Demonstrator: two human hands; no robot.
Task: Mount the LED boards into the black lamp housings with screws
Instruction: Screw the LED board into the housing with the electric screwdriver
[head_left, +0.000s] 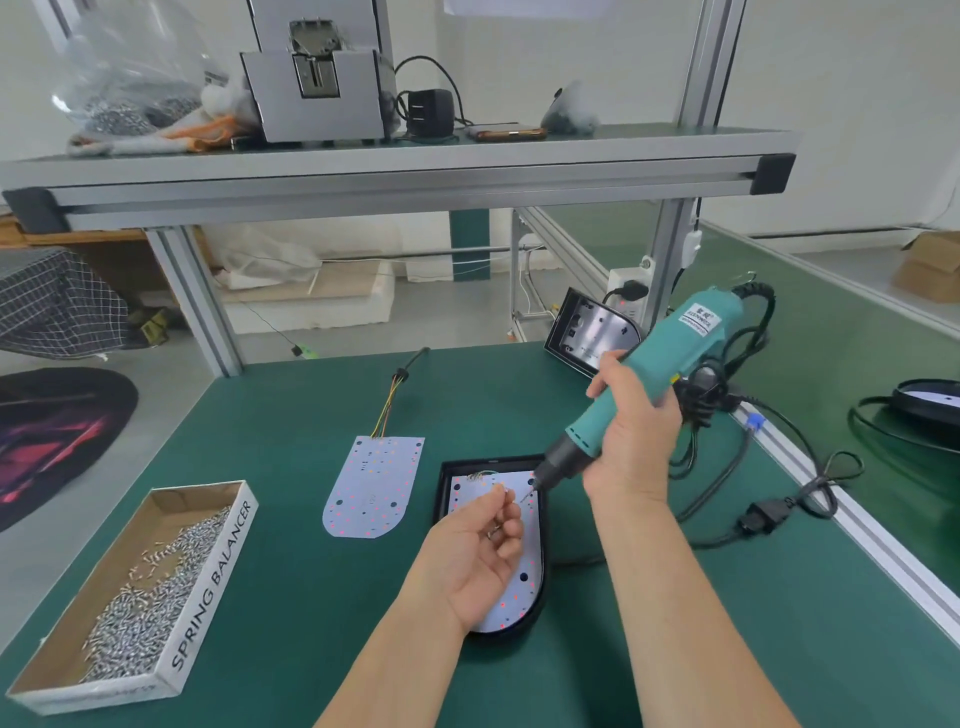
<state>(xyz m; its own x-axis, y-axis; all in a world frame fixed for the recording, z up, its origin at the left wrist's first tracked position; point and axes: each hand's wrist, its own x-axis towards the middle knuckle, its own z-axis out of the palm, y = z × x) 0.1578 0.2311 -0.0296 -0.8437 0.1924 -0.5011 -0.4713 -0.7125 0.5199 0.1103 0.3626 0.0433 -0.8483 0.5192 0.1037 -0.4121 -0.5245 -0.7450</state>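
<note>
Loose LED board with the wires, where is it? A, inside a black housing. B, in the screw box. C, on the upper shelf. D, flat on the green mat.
D: the loose LED board lies flat on the mat, between the screw box and the housing.

Green bench (291, 597) with box (218, 587), board (371, 488), housing (444, 491)

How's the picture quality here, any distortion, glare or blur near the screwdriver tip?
Head view: the wide lens bows the aluminium shelf rail; lighting soft and even, shadows faint; glare whitens the rear lamp housing; the electric screwdriver bit and the screw in the left hand look soft.
</note>
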